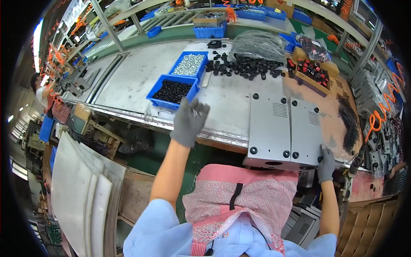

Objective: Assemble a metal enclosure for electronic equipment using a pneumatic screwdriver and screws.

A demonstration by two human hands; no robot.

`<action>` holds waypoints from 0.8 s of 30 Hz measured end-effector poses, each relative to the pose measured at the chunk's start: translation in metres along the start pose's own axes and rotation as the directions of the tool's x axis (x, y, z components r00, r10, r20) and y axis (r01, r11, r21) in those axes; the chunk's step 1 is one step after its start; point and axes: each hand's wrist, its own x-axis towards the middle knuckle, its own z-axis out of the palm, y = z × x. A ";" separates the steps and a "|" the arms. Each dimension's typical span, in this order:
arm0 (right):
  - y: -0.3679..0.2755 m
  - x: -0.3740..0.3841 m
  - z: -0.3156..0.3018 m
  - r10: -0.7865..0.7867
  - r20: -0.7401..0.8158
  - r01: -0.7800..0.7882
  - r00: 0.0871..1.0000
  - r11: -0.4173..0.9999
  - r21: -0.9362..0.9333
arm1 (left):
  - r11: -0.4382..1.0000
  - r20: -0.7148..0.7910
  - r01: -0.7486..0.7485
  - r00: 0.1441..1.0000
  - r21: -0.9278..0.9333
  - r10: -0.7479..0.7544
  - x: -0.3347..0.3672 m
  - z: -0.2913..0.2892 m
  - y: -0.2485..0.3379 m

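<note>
My left hand [189,123], in a grey glove, is raised in front of a blue bin [153,102] of small black parts [172,91]. Its fingers curl inward, and small specks show at them, too small to name. Two grey metal housings [269,124] lie side by side at the bench's front edge, with round black feet at their corners and vent slots. At the near right corner of the right-hand metal housing [306,132], my gloved right hand [326,165] grips the edge beside a black foot.
Behind the black parts stands a blue bin of silver screws [188,65]. Loose black caps [244,67] lie heaped before a clear plastic bag [260,45]. A carton [314,81] of red and black parts sits at right, near a hanging orange coiled hose [376,118]. Another person [44,95] works at far left.
</note>
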 end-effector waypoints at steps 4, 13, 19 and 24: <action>-0.004 -0.006 0.012 0.066 -0.120 -0.044 0.991 0.983 0.179 | 0.910 0.326 0.130 0.945 -0.393 0.006 0.075 0.022 0.070; -0.010 -0.027 0.037 0.330 -0.371 -0.167 0.868 0.898 0.407 | 0.957 0.435 0.209 0.856 0.203 -0.279 0.015 -0.030 -0.049; -0.067 -0.041 0.065 0.801 -0.414 -0.233 0.431 0.543 0.807 | 0.567 0.113 0.773 0.560 0.284 -0.821 -0.114 -0.083 -0.162; -0.096 -0.052 0.039 0.783 0.453 -0.269 0.427 -0.369 0.890 | 0.563 0.140 0.821 0.549 0.091 -0.824 -0.117 -0.058 -0.191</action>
